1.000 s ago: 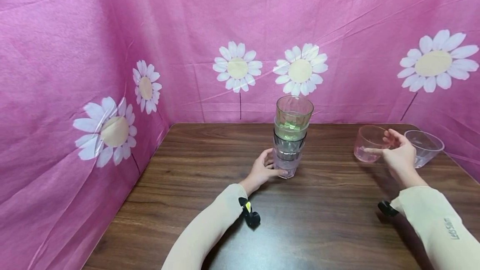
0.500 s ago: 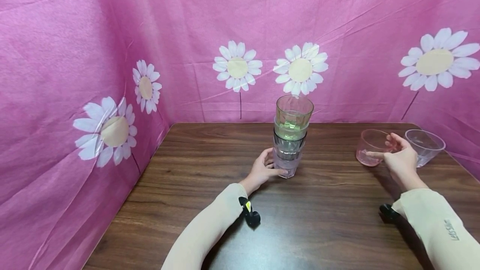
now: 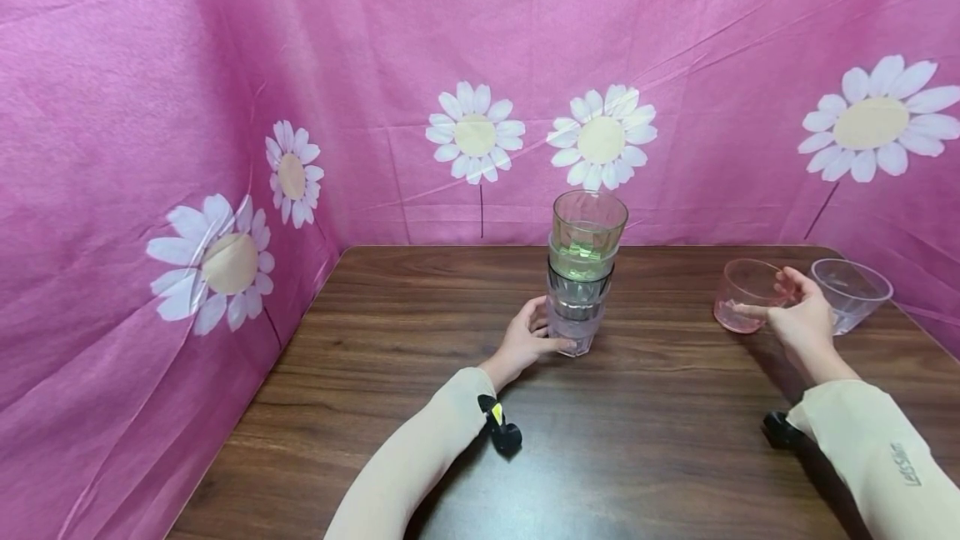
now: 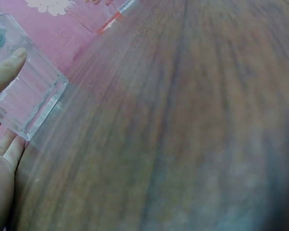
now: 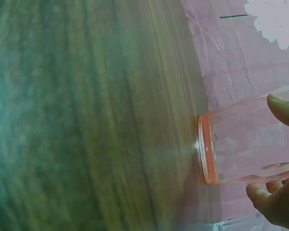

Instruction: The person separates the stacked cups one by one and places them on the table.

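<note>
Pink curtain (image 3: 390, 40): In the head view, it hung behind the brown table (image 3: 637, 457), with big white flowers (image 3: 474, 134) on it.
Cup tower (image 3: 582, 273): It stood upright on the table, with a green cup (image 3: 588, 223) on top and a dark one lower down.
Left hand (image 3: 519, 346): Its thumb and fingers were closed around the bottom cup (image 3: 588, 336). A soft, still hold there looked best, since a hard push might tip the tower.
Right hand (image 3: 804, 323): It held the pink cup (image 3: 733, 298), well apart from the tower, and a clear cup (image 3: 855, 290) was close beside it.
Bottom cup: In the left wrist view, the thumb lay on one side and fingers showed by the other. Keeping its base flat seemed wise.
Pink cup: In the right wrist view, the thumb was on one side and the fingers on the other. Whether its base touched the table was hard to tell. Keeping it straight and clear of the clear cup seemed the safe way.
</note>
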Demonstrator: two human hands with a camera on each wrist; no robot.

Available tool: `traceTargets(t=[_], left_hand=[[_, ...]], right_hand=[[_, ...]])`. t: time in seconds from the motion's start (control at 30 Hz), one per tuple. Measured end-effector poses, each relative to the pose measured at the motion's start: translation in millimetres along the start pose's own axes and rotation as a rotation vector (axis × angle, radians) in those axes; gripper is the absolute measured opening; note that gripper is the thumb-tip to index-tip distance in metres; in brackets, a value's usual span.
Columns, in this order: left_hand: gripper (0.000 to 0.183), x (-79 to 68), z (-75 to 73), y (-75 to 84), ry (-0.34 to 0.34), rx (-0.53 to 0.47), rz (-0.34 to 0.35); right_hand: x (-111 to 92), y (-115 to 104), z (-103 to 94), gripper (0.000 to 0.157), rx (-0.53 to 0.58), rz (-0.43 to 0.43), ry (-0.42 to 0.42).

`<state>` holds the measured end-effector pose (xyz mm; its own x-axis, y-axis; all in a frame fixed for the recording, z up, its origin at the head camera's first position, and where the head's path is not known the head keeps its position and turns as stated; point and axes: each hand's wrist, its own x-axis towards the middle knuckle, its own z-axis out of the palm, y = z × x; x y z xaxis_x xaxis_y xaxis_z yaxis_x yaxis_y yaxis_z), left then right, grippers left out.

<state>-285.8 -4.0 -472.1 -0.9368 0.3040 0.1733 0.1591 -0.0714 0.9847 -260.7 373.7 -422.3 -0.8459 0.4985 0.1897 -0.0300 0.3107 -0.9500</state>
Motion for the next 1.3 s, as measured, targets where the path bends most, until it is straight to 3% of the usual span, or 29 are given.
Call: traceTargets(t=[0.23, 0.37, 0.47, 0.67, 1.03, 1.3], left_hand=[[0.072, 0.6, 0.3, 0.3, -0.006, 0.010, -0.006], [0.070, -8.5, 1.3, 17.9, -0.015, 0.012, -0.007], [0.068, -14.4, 1.8, 29.7, -0.017, 0.010, -0.001], [0.067, -13.3, 0.9, 27.9, -0.013, 0.002, 0.004], [0.068, -13.4, 0.8, 26.8, -0.016, -0.009, 0.008], [0.068, -13.3, 0.4, 25.7, -0.016, -0.009, 0.004]], right_hand=[[-1.8, -1.4, -0.6, 0.097, -0.124, 0.007, -0.041], [-1.9, -5.2, -5.1, 0.097, -0.167, -0.065, -0.096], [-3.4, -16.1, -9.3, 0.097, -0.228, -0.124, -0.107], [-9.7, -45.2, -9.7, 0.101, -0.305, -0.167, -0.092], [-26.5, -88.0, 11.9, 0.101, -0.172, -0.223, -0.120], [-39.0, -114.7, 33.7, 0.100, -0.028, -0.291, -0.211]])
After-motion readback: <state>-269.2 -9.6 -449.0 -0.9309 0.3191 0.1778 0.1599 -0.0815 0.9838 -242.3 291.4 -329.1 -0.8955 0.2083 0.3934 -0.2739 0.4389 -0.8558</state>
